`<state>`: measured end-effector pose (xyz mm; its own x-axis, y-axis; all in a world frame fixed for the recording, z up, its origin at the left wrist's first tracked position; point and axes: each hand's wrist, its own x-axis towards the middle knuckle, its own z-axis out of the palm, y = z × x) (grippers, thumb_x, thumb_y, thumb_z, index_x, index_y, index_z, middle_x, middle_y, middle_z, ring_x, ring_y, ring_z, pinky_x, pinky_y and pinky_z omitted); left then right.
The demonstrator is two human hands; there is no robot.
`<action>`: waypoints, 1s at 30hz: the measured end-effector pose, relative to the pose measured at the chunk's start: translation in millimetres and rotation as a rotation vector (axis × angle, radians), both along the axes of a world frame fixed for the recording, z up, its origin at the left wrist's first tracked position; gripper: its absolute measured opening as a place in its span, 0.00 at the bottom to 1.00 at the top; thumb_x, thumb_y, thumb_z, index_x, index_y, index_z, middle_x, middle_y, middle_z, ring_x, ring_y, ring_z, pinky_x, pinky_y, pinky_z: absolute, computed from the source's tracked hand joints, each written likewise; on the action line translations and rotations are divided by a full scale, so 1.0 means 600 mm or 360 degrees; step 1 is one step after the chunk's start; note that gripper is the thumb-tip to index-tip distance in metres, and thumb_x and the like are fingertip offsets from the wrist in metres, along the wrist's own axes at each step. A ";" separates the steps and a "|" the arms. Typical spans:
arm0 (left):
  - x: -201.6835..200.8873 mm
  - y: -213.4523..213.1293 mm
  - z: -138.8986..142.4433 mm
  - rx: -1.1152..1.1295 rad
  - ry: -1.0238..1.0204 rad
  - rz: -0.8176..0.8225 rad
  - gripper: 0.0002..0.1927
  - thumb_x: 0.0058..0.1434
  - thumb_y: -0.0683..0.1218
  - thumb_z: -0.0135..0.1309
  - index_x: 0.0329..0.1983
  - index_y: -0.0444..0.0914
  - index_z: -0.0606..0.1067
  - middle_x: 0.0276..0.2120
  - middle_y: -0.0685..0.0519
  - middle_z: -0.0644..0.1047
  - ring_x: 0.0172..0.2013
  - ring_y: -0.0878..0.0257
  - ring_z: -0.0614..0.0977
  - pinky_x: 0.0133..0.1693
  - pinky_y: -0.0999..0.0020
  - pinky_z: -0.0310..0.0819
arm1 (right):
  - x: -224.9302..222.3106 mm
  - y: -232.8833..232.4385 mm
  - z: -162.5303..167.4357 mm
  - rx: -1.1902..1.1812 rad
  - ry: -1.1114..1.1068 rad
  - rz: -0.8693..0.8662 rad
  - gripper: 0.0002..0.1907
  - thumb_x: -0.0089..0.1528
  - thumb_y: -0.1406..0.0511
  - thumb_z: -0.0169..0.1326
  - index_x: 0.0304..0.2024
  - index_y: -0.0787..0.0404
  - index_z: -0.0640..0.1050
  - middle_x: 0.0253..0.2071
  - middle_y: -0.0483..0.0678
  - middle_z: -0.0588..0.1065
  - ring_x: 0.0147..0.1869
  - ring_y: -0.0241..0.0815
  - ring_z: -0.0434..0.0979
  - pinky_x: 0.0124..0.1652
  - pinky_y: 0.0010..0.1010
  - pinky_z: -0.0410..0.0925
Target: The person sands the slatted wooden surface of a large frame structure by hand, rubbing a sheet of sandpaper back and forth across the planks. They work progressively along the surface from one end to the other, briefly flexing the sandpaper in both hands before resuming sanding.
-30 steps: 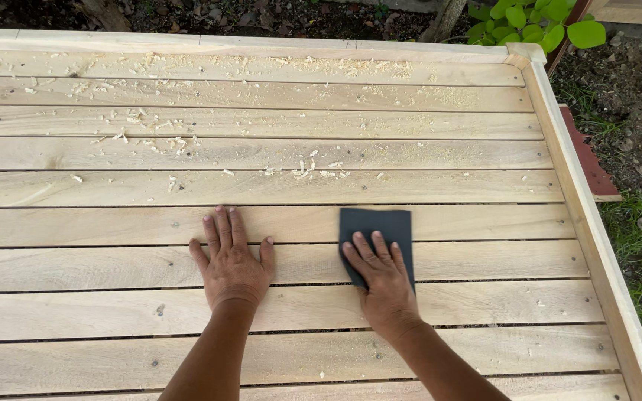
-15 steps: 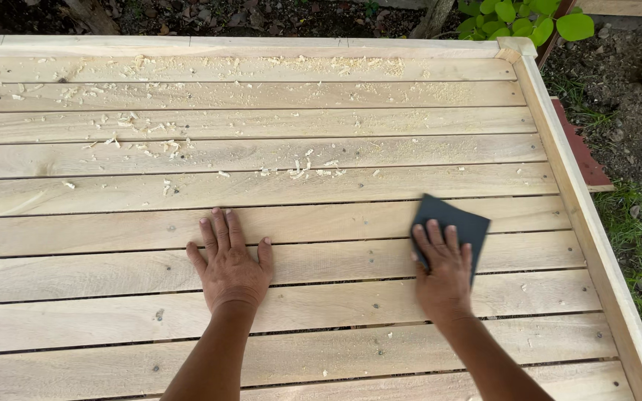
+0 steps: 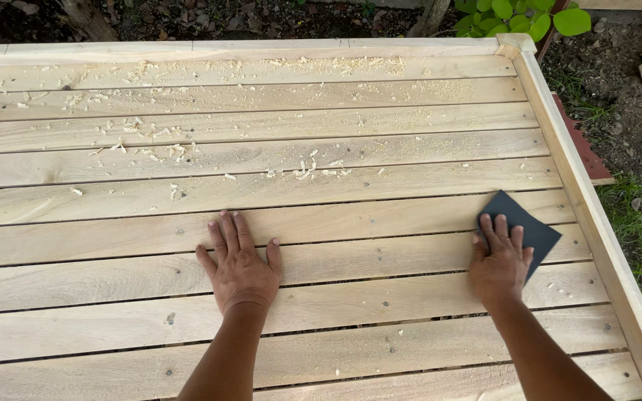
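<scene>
A dark grey, square sheet of sandpaper [image 3: 530, 230] lies tilted near the slatted wooden worktop's [image 3: 336, 193] right edge, pressed flat under the right hand [image 3: 499, 263]; fingers extended, not gripping. The left hand [image 3: 239, 267] rests flat, fingers spread, holding nothing.

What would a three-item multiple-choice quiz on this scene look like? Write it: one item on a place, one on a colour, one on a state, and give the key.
1. Where does the sanding sheet lie?
A. near the frame's right rail
B. at the far left corner
C. on the grass

2. What colour is the sheet?
A. bright yellow
B. dark grey
C. white

3. How is the left hand placed?
A. clenched in a fist
B. lifted off the wood
C. flat, fingers spread, on the slats

Key:
1 A, the sheet sits close to the right rail under the right hand.
2 B, it shows dark grey against the pale wood.
3 C, the palm presses flat on the boards.
</scene>
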<state>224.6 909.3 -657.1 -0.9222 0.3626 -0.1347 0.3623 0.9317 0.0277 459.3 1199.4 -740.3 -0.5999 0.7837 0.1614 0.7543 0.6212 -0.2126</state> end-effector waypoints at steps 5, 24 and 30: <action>0.002 0.000 0.005 0.0032 0.0015 -0.0022 0.43 0.67 0.68 0.25 0.78 0.40 0.41 0.77 0.50 0.42 0.75 0.53 0.40 0.70 0.45 0.28 | -0.142 -0.190 -0.019 -0.0137 -0.0123 0.0635 0.31 0.65 0.57 0.46 0.72 0.41 0.63 0.77 0.43 0.57 0.81 0.53 0.45 0.73 0.54 0.38; 0.006 0.000 0.034 0.0110 0.0008 -0.0015 0.42 0.68 0.67 0.27 0.78 0.39 0.43 0.77 0.49 0.43 0.75 0.53 0.41 0.70 0.43 0.29 | -0.151 -0.264 -0.023 -0.0447 -0.0183 0.1047 0.33 0.64 0.61 0.50 0.72 0.39 0.63 0.78 0.38 0.54 0.82 0.49 0.44 0.76 0.52 0.38; 0.021 -0.008 0.031 0.0056 0.0084 -0.0147 0.41 0.69 0.64 0.27 0.78 0.37 0.43 0.78 0.47 0.44 0.76 0.54 0.42 0.72 0.52 0.32 | 0.035 -0.046 0.009 -0.0071 -0.0035 0.0650 0.25 0.70 0.53 0.40 0.70 0.41 0.68 0.75 0.41 0.61 0.81 0.52 0.50 0.73 0.56 0.43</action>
<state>236.9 904.6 -638.3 -0.8900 0.4502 -0.0722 0.4486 0.8929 0.0383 480.5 1171.9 -735.0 -0.8661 0.4863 0.1162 0.4522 0.8610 -0.2327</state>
